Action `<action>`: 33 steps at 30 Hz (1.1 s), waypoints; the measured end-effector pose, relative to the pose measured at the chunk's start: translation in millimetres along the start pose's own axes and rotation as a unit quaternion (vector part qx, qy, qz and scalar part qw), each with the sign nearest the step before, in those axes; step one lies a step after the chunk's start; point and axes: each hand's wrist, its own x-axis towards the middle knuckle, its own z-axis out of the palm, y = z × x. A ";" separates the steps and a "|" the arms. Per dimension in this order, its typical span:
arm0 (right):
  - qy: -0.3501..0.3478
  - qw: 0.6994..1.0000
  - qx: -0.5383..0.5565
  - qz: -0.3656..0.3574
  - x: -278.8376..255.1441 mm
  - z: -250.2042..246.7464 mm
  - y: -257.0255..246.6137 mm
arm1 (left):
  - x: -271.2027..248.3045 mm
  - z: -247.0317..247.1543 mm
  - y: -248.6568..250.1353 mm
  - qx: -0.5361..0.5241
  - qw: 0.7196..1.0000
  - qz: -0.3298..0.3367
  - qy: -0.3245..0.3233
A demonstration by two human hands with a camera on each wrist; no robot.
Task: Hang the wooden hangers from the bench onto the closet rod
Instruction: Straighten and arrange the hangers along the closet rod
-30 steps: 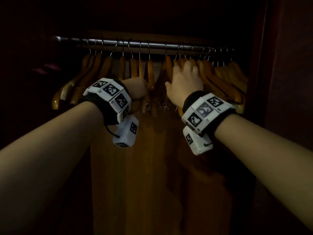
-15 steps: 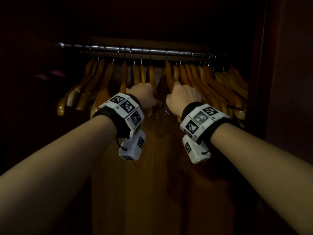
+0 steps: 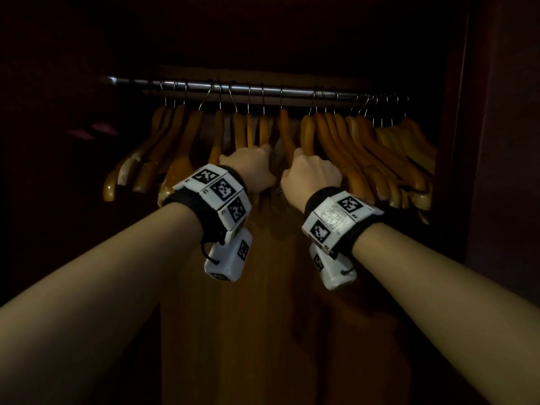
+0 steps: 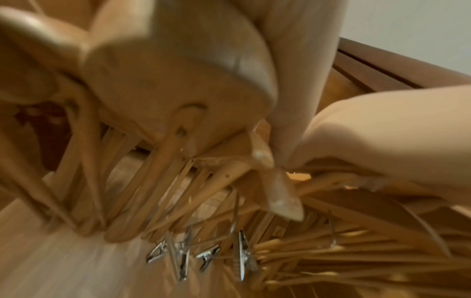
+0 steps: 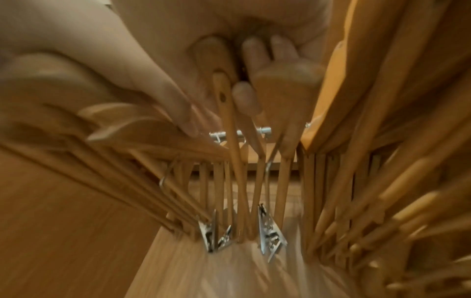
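Note:
A metal closet rod (image 3: 263, 89) carries a long row of wooden hangers (image 3: 344, 141) in a dark closet. My left hand (image 3: 253, 168) is fisted over the hanger arms in the middle of the row. A finger (image 4: 293, 84) lies along a blurred hanger end (image 4: 178, 90) in the left wrist view. My right hand (image 3: 311, 174) sits just right of it, knuckles up. In the right wrist view its fingers (image 5: 251, 58) and thumb curl round a thin hanger arm (image 5: 225, 104). Metal clips (image 5: 270, 231) dangle from hangers below both hands.
The closet's wooden back panel (image 3: 263, 317) is lit below the hands. A dark side wall (image 3: 496, 171) stands close on the right. Hangers to the left (image 3: 140, 165) fan outward. The rod's left end (image 3: 111, 80) is bare.
Both hands have dropped lower on the hangers and come closer together. The right hand, earlier flat against the hangers, now curls round one.

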 end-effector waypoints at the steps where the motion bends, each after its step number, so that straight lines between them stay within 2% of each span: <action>1: -0.003 1.000 -0.002 -0.001 -0.6 0.7 0.8 | -1.7 -0.8 0.5 0.004 1.000 0.018 -0.001; 5: -0.018 0.997 0.069 0.013 -2.7 0.1 6.2 | -5.4 -4.1 4.2 0.033 0.996 0.072 -0.031; 8: 0.008 0.990 0.142 0.023 -3.7 -3.5 14.5 | -4.1 -3.7 5.8 0.052 0.995 0.072 -0.046; 10: 0.044 0.989 0.143 0.013 -3.0 -4.6 20.7 | -4.3 -3.6 6.7 0.054 0.995 0.077 -0.036; 12: 0.051 0.992 0.117 0.011 -1.4 -3.3 25.8 | -4.4 -3.4 7.2 0.052 0.995 0.082 -0.028; 15: -0.016 0.991 0.122 0.052 1.3 -0.8 32.2 | -2.5 -1.8 7.2 0.029 0.996 0.078 -0.019; 18: -0.078 0.979 0.160 0.102 5.1 3.4 39.1 | -0.3 -0.7 7.0 0.006 0.997 0.078 -0.010; 20: -0.095 0.967 0.201 0.126 7.1 6.6 41.4 | 0.8 -0.3 6.3 0.003 0.997 0.077 -0.009; 26: -0.041 0.968 0.217 0.121 6.8 9.5 37.8 | 1.0 1.0 6.1 0.000 0.997 0.074 -0.007; 33: -0.030 0.968 0.222 0.115 6.8 7.8 33.8 | 1.3 1.1 5.5 0.003 0.997 0.074 -0.014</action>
